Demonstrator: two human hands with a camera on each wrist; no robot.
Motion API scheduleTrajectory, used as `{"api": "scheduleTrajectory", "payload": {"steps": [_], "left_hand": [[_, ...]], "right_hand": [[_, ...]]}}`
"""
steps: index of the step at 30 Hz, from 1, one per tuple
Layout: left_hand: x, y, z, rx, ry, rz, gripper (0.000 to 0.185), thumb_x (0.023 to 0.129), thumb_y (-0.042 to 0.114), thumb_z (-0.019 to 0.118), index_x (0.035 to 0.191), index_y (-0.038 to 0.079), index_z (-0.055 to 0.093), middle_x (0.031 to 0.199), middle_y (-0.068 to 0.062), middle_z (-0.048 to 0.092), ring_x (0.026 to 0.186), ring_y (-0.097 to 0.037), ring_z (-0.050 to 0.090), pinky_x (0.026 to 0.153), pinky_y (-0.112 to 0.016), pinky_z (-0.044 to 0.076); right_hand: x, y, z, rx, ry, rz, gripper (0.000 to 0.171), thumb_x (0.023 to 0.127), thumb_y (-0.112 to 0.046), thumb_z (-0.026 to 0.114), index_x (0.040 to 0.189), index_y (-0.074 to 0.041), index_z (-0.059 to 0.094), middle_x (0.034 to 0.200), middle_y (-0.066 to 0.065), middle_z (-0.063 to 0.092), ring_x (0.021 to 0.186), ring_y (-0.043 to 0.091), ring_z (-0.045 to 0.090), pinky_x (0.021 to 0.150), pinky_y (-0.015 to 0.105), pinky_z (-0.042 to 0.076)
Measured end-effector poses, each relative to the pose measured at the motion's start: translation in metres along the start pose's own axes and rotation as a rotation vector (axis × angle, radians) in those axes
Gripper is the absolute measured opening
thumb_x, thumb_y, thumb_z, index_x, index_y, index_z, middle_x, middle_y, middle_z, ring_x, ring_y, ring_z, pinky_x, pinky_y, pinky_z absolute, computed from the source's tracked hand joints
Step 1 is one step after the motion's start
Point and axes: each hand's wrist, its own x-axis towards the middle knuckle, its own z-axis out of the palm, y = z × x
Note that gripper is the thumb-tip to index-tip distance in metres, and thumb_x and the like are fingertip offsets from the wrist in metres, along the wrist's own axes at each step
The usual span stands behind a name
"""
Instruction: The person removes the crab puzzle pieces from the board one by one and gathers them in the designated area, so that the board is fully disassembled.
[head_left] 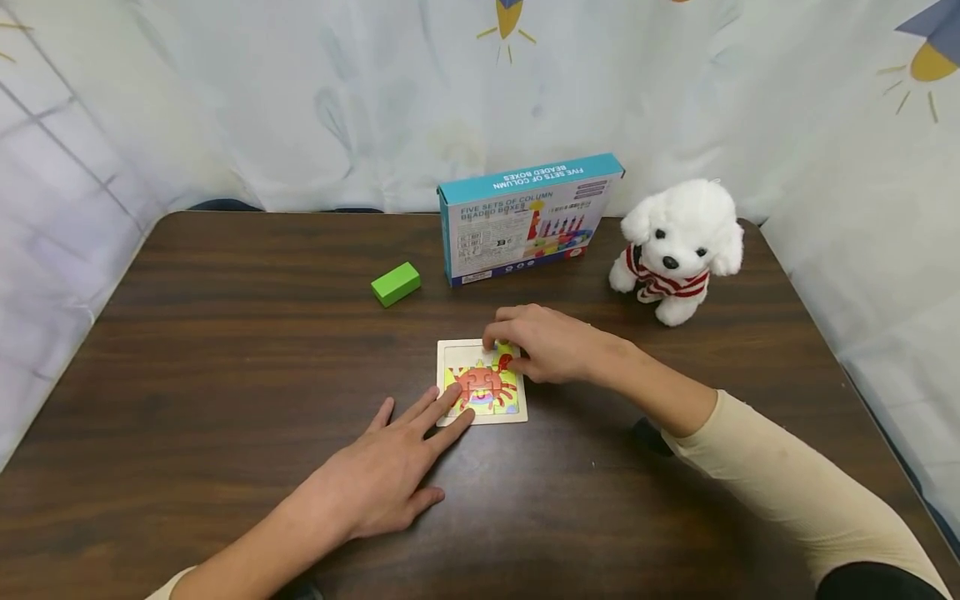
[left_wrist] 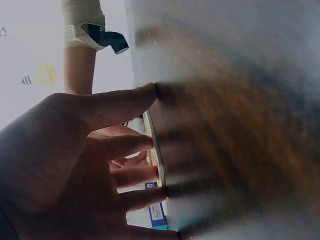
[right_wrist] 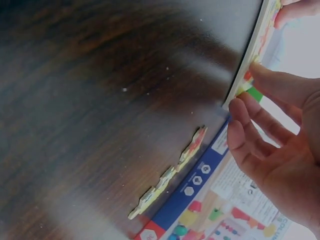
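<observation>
A small wooden jigsaw tray [head_left: 521,418] with a red crab picture [head_left: 480,383] on yellow lies flat on the table; bare wood shows along its upper left. My left hand [head_left: 390,471] is spread, its fingertips resting on the tray's lower left part and its thumb out to the side at the table. At the upper right corner, my right hand [head_left: 551,343] bends over the tray, pinching a red-and-yellow puzzle piece [head_left: 506,358] between thumb and fingers. The right wrist view has the fingertips right at the tray's edge, partly hiding the piece.
Several loose puzzle pieces [right_wrist: 167,177] lie on the table before an upright toy box [head_left: 525,221]. Left of the box is a green block [head_left: 396,284]. A white plush dog [head_left: 678,246] in a striped top sits at the back right. Behind hangs a pale curtain [head_left: 300,100].
</observation>
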Motion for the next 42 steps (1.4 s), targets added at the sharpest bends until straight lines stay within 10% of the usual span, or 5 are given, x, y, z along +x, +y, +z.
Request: {"api": "scheduleTrajectory", "payload": {"steps": [42], "left_hand": [[0.0, -0.001, 0.0, -0.02, 0.016, -0.003, 0.085, 0.085, 0.046, 0.069, 0.154, 0.027, 0.023, 0.162, 0.0, 0.006, 0.148, -0.024, 0.01, 0.106, -0.067, 0.021]], "right_hand": [[-0.033, 0.019, -0.006, 0.045, 0.163, 0.073, 0.034, 0.082, -0.014, 0.075, 0.115, -0.016, 0.068, 0.108, -0.004, 0.061, 0.091, 0.014, 0.061, 0.08, 0.029, 0.052]]}}
